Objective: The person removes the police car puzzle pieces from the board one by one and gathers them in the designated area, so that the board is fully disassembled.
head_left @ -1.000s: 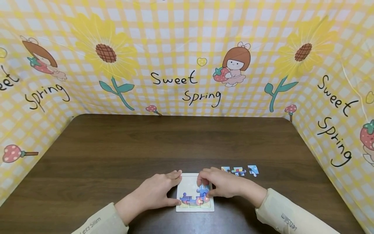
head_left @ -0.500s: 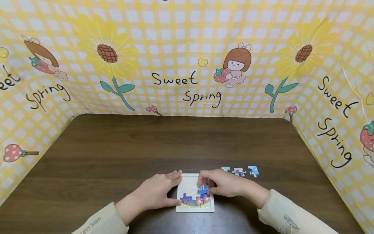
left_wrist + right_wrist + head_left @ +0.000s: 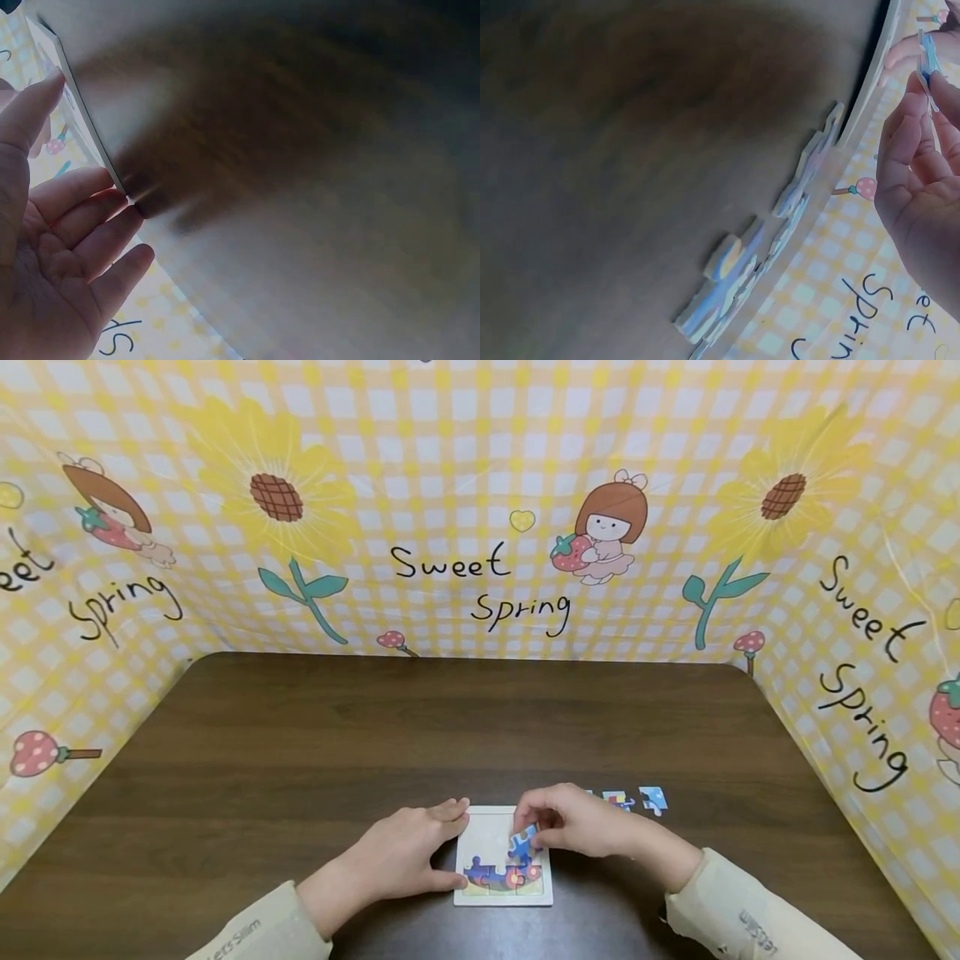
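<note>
A small white puzzle tray (image 3: 492, 901) lies near the front of the table, with a row of joined jigsaw pieces (image 3: 498, 879) along its near side. My left hand (image 3: 390, 858) rests against the tray's left edge, thumb at the near corner and extended fingers at the far one; the left wrist view has those fingers (image 3: 82, 217) along the rim. Over the right part of the tray, my right hand (image 3: 573, 820) pinches a blue jigsaw piece (image 3: 521, 843), tilted above the row. In the right wrist view the piece (image 3: 928, 64) stands edge-on between thumb and fingers.
Several loose jigsaw pieces lie beyond the right hand, one blue piece (image 3: 653, 798) farthest right and another piece (image 3: 617, 799) partly behind the hand. A yellow checked cloth (image 3: 450, 485) encloses the brown table (image 3: 450, 718) at the back and sides.
My right hand has lifted the blue jigsaw piece up from beside the row and tilted it. The left hand has kept its place at the tray.
</note>
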`<act>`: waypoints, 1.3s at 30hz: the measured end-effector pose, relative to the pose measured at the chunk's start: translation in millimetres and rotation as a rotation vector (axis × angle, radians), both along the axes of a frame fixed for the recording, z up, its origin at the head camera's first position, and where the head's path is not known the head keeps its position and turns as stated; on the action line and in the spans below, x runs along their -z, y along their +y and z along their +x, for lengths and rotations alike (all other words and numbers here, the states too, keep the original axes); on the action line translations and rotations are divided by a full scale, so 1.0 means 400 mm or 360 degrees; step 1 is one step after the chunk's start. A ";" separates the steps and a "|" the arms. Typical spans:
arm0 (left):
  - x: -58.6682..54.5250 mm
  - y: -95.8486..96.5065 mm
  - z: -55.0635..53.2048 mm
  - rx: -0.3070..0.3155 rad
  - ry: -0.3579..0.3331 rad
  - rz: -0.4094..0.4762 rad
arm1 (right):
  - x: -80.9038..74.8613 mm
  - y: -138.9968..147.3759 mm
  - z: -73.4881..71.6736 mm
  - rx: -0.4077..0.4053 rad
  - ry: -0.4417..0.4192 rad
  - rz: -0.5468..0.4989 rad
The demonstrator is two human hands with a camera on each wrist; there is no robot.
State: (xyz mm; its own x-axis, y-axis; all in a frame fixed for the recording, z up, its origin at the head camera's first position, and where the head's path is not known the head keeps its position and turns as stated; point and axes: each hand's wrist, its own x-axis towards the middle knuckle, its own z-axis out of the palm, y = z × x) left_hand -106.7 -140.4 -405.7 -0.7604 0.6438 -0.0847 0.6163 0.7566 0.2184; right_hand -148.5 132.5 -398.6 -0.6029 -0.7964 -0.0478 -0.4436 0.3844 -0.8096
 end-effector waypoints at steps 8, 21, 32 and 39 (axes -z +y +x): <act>-0.004 0.002 -0.001 0.0039 0.0060 0.0008 | -0.006 0.033 -0.008 0.0075 -0.0075 -0.0124; -0.009 0.003 0.000 0.0044 0.0073 -0.0013 | -0.025 0.100 -0.023 0.0246 -0.0035 -0.0183; -0.006 0.002 -0.001 0.0020 0.0020 -0.0025 | -0.036 0.163 -0.017 0.0352 0.0036 -0.0149; -0.002 0.001 0.000 0.0014 0.0020 -0.0038 | -0.034 0.227 -0.009 0.0413 0.0113 -0.0160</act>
State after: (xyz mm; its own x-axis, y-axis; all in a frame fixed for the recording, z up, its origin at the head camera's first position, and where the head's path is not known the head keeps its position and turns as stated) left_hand -106.6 -140.2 -404.9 -0.7558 0.6485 -0.0905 0.6257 0.7560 0.1923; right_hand -152.0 223.5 -384.9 -0.7860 -0.6138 0.0733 -0.3981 0.4120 -0.8196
